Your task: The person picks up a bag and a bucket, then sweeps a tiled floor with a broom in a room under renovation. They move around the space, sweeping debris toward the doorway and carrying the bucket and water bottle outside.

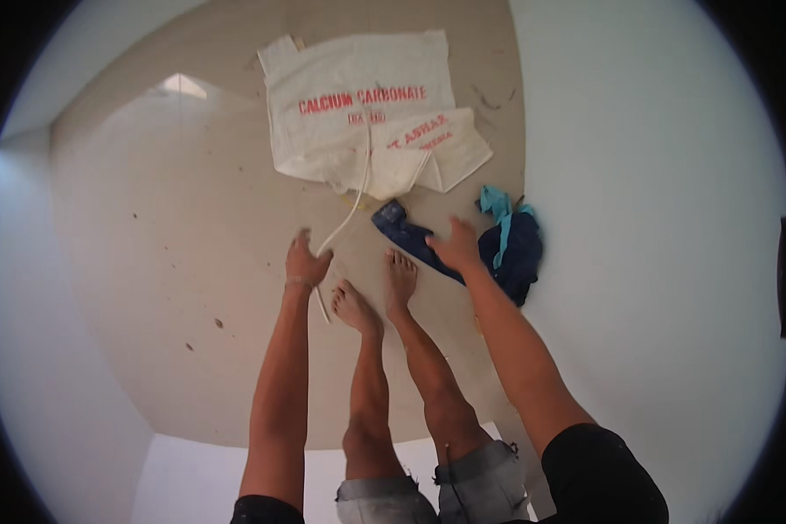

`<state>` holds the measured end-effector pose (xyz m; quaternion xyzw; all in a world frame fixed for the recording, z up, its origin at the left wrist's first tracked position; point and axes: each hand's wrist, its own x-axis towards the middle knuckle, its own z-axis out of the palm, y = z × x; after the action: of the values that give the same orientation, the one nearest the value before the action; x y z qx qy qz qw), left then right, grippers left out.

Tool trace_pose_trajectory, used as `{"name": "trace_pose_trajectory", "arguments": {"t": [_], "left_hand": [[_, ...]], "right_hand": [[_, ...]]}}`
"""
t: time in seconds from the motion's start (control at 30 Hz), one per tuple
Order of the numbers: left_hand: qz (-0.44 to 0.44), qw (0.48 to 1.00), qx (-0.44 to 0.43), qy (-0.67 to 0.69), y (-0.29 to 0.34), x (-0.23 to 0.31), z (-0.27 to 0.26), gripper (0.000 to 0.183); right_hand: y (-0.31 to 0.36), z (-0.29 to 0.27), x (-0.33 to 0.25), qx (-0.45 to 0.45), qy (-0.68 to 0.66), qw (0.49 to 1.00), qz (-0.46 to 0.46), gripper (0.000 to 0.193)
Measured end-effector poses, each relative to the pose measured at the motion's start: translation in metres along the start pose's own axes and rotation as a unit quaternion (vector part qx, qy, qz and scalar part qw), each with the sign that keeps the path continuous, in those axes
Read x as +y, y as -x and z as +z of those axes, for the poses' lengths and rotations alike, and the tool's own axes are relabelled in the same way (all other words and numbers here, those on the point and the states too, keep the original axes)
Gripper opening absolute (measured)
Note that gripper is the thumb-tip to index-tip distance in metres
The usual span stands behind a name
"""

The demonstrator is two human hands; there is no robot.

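My left hand [303, 264] is held out with thumb and fingers apart. A thin white cord [356, 203] runs from the sacks toward it, passes behind or under the thumb side, and ends near my left foot. I see no grip on the cord. My right hand [456, 246] is also open, thumb spread from the fingers, over a dark blue cloth [410, 240]. Whether it touches the cloth I cannot tell. The cloth is long and crumpled, bunched at its right end with a light blue strip of fabric [500, 214].
White woven sacks [358, 65] with red print lie partly folded on the beige floor [192, 201] ahead of me. A pale wall [637, 218] stands close on the right, another wall [35, 306] on the left. My bare feet [400, 275] are between my hands. Small dark specks dot the floor.
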<state>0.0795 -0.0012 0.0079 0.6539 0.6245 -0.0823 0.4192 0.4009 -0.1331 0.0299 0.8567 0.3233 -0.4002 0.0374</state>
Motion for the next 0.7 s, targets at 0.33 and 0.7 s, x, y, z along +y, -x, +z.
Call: {"name": "trace_pose_trajectory", "arguments": {"t": [0.33, 0.7], "left_hand": [[-0.012, 0.977, 0.064, 0.203, -0.117, 0.061, -0.026, 0.049], [0.093, 0.888, 0.398, 0.211, 0.078, 0.079, -0.457, 0.043]], "right_hand": [[-0.223, 0.044, -0.131, -0.062, 0.043, 0.994, -0.075, 0.025], [0.141, -0.229, -0.224, 0.165, -0.092, 0.969, -0.159, 0.026]]}}
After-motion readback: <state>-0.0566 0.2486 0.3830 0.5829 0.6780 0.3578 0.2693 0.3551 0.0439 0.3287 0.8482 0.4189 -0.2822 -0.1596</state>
